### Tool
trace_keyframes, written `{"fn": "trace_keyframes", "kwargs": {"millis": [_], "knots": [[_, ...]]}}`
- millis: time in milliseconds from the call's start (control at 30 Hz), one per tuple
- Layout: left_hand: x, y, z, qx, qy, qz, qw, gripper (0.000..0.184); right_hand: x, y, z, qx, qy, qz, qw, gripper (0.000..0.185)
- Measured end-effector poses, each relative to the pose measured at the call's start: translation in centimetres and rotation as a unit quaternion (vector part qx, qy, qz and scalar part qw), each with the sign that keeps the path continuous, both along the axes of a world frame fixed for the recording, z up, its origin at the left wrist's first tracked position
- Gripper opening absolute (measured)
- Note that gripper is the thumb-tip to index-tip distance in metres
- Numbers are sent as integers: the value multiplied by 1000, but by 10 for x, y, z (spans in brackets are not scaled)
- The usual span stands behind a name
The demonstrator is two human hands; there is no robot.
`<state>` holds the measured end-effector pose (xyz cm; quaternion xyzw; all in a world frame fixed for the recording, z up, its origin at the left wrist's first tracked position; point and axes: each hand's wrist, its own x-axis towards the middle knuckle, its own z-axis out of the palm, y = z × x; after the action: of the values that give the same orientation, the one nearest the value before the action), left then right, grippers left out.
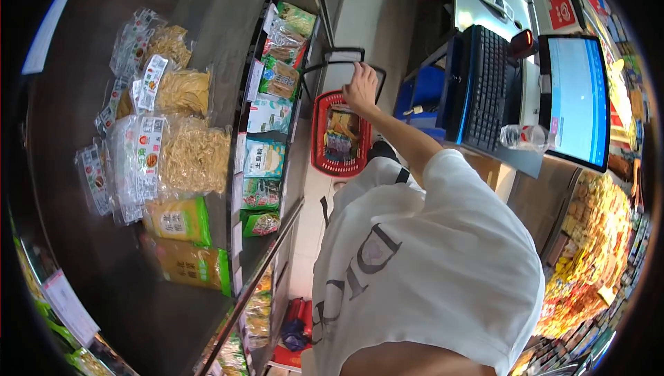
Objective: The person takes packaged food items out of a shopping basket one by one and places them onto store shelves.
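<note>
My right hand [361,87] reaches out from the white sleeve to the black handles of a red basket [319,134]. Its fingers are curled round a handle at the basket's upper end. Inside the basket lie some packaged goods [342,126] in yellow, brown and dark wrapping. My left hand is out of the frame.
Left of the basket stand shelves with clear bags of dried food [197,155] and green packets [263,194]. To the right is a counter with a keyboard [486,86], a monitor [577,99], a clear bottle [524,137] and a scanner [523,43].
</note>
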<state>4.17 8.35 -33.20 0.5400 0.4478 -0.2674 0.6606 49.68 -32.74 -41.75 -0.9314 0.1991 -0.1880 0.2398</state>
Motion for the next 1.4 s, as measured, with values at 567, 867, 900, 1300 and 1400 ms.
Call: {"fn": "trace_keyframes", "kwargs": {"millis": [567, 867, 900, 1300, 1400], "knots": [[206, -24, -198, 47, 84, -241, 966, 44, -186, -9, -113, 95, 772, -7, 629, 110], [346, -165, -449, 189, -196, -580, 768, 15, -259, 42, -192, 53, 738, -24, 672, 94], [357, -184, -473, 244, -229, -551, 765, 19, -259, 44, -198, 71, 725, -36, 684, 100], [410, -215, -663, 366, -335, -783, 376, 32, -253, 33, -229, 121, 664, -47, 736, 102], [407, -208, -690, 430, -341, -781, 299, 27, -241, 28, -228, 101, 663, -33, 742, 99]]}}
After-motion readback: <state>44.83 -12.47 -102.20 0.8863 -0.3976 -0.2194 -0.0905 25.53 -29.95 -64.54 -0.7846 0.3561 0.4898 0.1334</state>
